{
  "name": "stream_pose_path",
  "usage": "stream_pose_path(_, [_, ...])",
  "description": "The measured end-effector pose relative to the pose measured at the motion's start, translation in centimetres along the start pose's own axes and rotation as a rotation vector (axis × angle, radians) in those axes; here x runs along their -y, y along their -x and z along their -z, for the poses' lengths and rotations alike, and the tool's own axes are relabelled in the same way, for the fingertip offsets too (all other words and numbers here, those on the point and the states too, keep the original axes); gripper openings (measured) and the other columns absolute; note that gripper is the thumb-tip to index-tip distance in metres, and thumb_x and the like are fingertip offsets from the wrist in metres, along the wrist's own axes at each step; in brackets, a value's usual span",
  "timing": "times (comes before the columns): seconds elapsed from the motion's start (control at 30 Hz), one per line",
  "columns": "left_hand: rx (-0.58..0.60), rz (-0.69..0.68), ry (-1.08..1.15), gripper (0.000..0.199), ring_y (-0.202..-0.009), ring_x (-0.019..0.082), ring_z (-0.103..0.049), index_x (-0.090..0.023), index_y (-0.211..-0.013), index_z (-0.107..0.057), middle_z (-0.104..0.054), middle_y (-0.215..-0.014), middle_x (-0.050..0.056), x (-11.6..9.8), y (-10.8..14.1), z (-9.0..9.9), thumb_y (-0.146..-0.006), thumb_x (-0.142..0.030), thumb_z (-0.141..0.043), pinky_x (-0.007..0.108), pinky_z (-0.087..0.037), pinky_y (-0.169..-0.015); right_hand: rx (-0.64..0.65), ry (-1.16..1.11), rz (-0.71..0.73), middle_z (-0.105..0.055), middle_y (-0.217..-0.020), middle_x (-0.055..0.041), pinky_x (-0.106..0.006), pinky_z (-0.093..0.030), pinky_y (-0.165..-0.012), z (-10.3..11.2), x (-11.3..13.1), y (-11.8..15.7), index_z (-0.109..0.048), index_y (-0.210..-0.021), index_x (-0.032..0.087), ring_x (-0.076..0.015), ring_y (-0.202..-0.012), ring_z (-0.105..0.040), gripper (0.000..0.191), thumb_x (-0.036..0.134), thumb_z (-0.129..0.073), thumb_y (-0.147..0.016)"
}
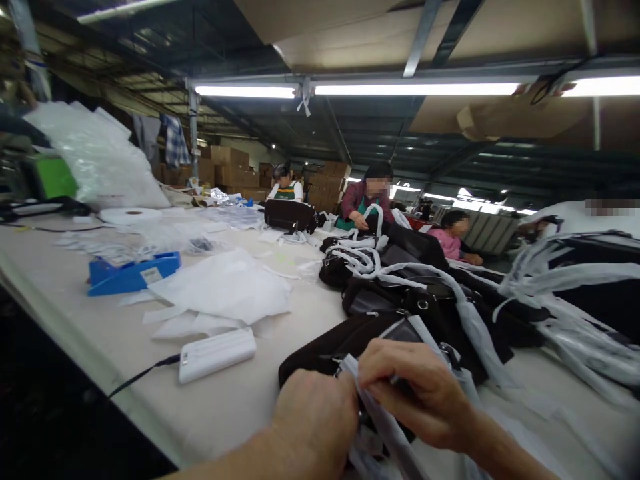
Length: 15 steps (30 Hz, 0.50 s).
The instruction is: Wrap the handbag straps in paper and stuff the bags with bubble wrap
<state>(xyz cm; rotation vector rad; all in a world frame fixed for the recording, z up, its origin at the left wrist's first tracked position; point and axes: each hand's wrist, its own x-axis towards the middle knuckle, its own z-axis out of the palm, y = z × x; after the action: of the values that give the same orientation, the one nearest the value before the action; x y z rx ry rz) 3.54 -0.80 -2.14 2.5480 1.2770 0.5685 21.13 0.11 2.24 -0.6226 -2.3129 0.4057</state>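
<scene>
Left hand [316,413]: one, knuckles up, fingers curled inward against the near black bag [315,350]; fingertips hidden, so whether they pinch anything cannot be told.

Right hand [417,387]: one, just beside the left, fingers bent, thumb drawn in; narrow pinch on a pale wrapped strap [387,427], near its upper end.

Near black bag: one, lying on the table [150,380], right of the table's near edge where that edge slants across the lower left; partly covered by both hands. Strap runs from the bag toward the wearer.

Further black bags [415,253]: a heap, beyond the near bag, along the table's right side, with pale wrapped handles.

White device [217,355]: one, dark cable attached, close to the near edge, left of the near bag.

White sheets [230,287]: loose pile, behind the device.

Blue plastic holder [133,273]: one, left of the sheets, toward the table's left end.

Co-worker in green apron [367,200]: one, standing behind the heap, a hand on the bags.
</scene>
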Motion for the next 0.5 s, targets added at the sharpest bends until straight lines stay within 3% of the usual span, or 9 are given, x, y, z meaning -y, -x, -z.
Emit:
stream_pose_path(0.1, [0.13,0.091,0.111,0.015,-0.069,0.021,-0.062,-0.018,-0.08,-0.064,-0.069,-0.076,0.005,1.5,-0.5,3.1,-0.08,-0.011,-0.051,0.029,-0.031,-0.055,-0.038,-0.006,-0.078,-0.064,-0.069,-0.0018,-0.024,-0.045,-0.057,0.6,0.4,-0.4,-0.065,-0.085,0.02,-0.0125,-0.061,-0.059,0.017,0.011,-0.051,-0.09])
stream_pose_path(0.23, [0.141,0.113,0.377,0.014,-0.061,0.014,-0.052,-0.02,-0.07,-0.058,-0.061,-0.066,-0.003,3.1,-0.7,3.7,-0.074,-0.011,-0.049,0.025,-0.031,-0.054,-0.117,0.005,-0.295,-0.066,-0.076,-0.0015,-0.021,-0.048,-0.061,-0.4,-0.7,1.1,-0.066,-0.091,0.019,-0.0112,-0.065,-0.06,0.019,0.012,-0.048,-0.092])
stream_pose_path(0.4, [0.152,0.074,0.42,0.014,-0.068,0.015,-0.055,-0.02,-0.073,-0.059,-0.065,-0.074,-0.002,3.5,-0.8,2.9,-0.073,-0.011,-0.048,0.024,-0.033,-0.058,0.024,0.036,-0.203,-0.061,-0.093,-0.003,-0.023,-0.05,-0.069,-2.3,-1.5,2.4,-0.055,-0.123,0.019,-0.0133,-0.078,-0.059,0.046,0.003,-0.053,-0.08])
stream_pose_path(0.5, [0.147,0.093,0.406,0.014,-0.067,0.014,-0.055,-0.02,-0.074,-0.06,-0.064,-0.072,-0.003,3.4,-0.8,2.9,-0.074,-0.013,-0.048,0.025,-0.032,-0.058,0.01,0.145,-0.119,-0.059,-0.089,-0.0033,-0.022,-0.046,-0.066,-2.8,-1.1,2.3,-0.06,-0.103,0.019,-0.0134,-0.077,-0.057,0.024,0.006,-0.054,-0.085])
